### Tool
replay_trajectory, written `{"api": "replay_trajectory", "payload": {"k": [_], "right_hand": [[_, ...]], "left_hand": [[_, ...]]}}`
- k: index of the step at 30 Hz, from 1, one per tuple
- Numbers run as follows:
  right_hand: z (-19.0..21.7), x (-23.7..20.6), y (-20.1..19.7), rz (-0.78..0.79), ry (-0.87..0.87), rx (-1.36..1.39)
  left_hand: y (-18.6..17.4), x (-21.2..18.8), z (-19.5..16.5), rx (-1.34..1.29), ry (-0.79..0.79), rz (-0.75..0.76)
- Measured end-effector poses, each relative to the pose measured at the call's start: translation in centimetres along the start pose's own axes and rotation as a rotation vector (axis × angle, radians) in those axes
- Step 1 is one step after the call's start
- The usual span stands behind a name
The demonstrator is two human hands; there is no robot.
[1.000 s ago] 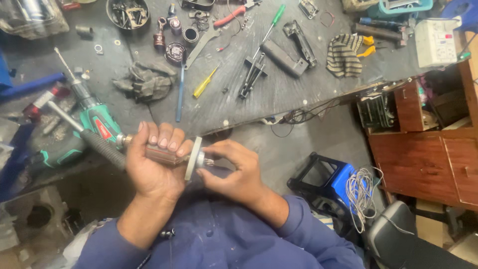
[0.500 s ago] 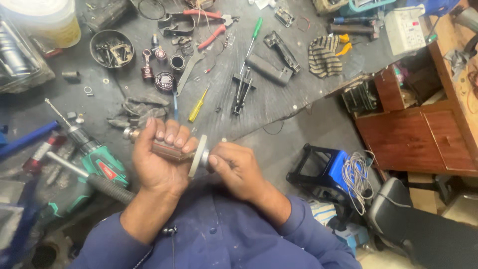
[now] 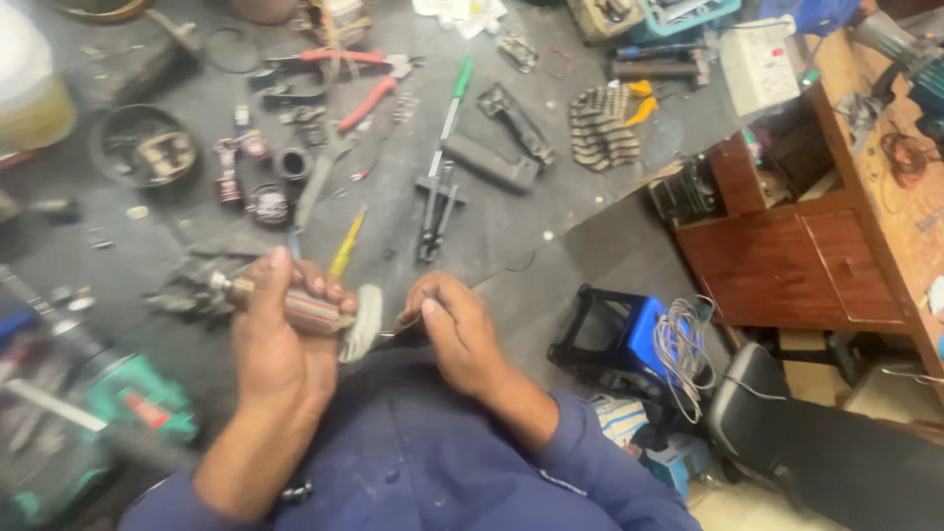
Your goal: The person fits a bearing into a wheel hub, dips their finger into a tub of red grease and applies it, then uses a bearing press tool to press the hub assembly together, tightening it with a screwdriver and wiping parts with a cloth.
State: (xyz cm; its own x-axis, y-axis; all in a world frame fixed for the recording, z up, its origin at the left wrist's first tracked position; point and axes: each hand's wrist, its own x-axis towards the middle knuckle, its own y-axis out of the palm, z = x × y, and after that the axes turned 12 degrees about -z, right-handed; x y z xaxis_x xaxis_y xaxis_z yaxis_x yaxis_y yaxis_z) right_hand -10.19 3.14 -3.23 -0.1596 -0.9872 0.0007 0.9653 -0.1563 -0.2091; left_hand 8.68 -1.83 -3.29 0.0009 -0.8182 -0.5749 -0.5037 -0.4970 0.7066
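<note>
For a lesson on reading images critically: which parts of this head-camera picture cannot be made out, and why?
- Armature: its middle is wrapped by the left hand; motion blur smears the white fan.
- Shaft end: covered by the fingers of the right hand.
- Green tool: blurred, and cut by the left edge.
- Bowl: its small parts are too small to tell.

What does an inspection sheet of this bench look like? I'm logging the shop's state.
Surface: dark, grimy bench, crowded.
Job's things: motor armature with pale fan disc, held over the lap.
Clutter: red pliers, green screwdriver, yellow screwdriver, striped gloves, round tin of parts, green power tool.
Grippers: left hand grips the armature; right hand pinches its shaft end.
Cables: white wire coil on a blue stool.
Surroundings: wooden cabinet, black chair.
</note>
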Motion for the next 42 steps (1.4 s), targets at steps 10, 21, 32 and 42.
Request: {"api": "replay_trajectory", "payload": {"k": [10, 21, 32, 42], "right_hand": [[-4.3, 7.9, -9.9, 0.094, -0.107, -0.021], [-13.2, 20.9, -27.0, -0.06, -0.046, -0.127], [-12.4, 28.7, -26.3, -0.362, -0.704, -1.075], [-11.9, 23.1, -21.2, 0.075, -0.589, -0.683]], "left_hand": [[8.9, 2.4, 8.3, 0.363, -0.203, 0.069], [12.7, 3.7, 12.9, 1.255, 0.312, 0.097], [10.6, 2.9, 14.3, 1.867, 0.857, -0.051], [11.3, 5.3, 16.3, 1.825, 1.271, 0.118]]}}
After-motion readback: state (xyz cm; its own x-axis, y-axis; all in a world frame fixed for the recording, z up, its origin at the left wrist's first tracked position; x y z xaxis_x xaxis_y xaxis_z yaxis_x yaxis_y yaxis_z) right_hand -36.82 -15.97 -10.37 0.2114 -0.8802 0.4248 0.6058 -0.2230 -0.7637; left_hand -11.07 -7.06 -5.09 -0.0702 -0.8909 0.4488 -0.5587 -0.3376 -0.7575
